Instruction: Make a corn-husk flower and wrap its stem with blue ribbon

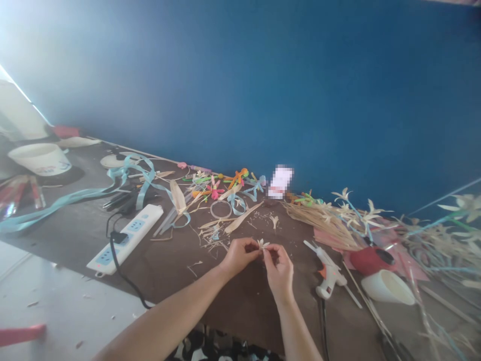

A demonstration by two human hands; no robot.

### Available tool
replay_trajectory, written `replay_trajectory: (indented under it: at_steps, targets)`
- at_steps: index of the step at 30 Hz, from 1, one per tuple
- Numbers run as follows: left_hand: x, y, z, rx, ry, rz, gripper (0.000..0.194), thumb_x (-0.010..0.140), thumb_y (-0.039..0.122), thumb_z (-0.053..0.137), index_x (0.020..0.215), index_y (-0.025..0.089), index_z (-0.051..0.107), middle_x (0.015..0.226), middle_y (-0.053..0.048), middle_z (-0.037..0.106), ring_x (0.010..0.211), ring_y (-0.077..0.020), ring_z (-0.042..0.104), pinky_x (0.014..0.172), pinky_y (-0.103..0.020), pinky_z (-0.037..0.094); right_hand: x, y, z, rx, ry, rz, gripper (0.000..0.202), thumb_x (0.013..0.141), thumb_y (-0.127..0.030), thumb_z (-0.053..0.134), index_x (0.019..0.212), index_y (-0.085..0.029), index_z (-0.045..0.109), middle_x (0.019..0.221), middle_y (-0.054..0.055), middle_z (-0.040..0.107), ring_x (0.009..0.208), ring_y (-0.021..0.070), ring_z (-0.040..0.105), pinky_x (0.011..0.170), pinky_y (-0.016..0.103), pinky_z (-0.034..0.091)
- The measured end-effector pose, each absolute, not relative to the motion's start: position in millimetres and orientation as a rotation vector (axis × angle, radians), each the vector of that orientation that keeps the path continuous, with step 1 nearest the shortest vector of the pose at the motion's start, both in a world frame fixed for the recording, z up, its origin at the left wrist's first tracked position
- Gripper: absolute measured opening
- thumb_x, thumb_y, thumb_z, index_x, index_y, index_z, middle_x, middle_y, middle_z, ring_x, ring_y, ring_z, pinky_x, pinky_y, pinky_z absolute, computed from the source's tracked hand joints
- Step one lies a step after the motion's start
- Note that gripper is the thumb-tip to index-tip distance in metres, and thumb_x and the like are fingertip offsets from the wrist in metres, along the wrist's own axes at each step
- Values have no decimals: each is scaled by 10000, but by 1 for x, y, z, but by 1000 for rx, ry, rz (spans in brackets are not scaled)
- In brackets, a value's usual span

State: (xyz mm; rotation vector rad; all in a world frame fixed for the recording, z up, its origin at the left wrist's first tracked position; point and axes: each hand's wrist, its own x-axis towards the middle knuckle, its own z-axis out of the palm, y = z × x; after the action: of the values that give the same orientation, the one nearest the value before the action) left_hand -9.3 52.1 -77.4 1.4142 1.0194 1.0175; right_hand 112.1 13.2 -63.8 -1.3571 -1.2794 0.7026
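Note:
Over the dark tabletop, a small cream flower with pointed petals [262, 244] is pinched between the fingertips of both hands. My left hand [240, 255] grips it from the left, thumb and forefinger together. From the right, my right hand [279, 268] holds it the same way, fingers curled. The flower's lower part is hidden by the fingers. A similar loose cream flower [274, 221] lies just beyond. Dried husk strips [243, 218] and thin scraps are scattered left of it. To the right rests a white glue gun [331, 276] with an orange trigger.
At left lie a power strip [128, 239] with a black plug and a long light-blue ribbon [63, 200]. A white bowl [40, 159] stands farther back. Colourful pipe-cleaner figures [214, 188] line the blue wall [240, 85]. A white cup [389, 287] lies tipped at right, near more cream flowers [372, 214].

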Motion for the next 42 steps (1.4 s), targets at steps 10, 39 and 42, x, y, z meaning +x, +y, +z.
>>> replay_trajectory:
  at_steps: [10,39,42]
  targets:
    - [-13,49,-63,1569,1053,1174,129,682,254,581,746,153,631,762,-40,628,699,-137,564,612,-211,428,113,14,-65,-1366,-1311,700,64,740,-240,501,774,-187,515,672,0,554,592,135,527,573,233,423]
    - [-21,50,-48,1479,611,927,242,624,277,659,826,146,629,826,-39,503,766,-133,500,678,-244,405,127,14,-74,-909,-953,1541,131,721,-300,583,717,-181,527,578,-38,501,402,65,431,369,192,356]
    - [-22,50,-45,1534,623,920,183,640,288,644,768,158,652,798,-31,494,763,-129,487,694,-249,394,131,13,-75,-877,-988,1601,117,738,-283,567,740,-175,524,543,-41,487,393,63,425,363,186,343]
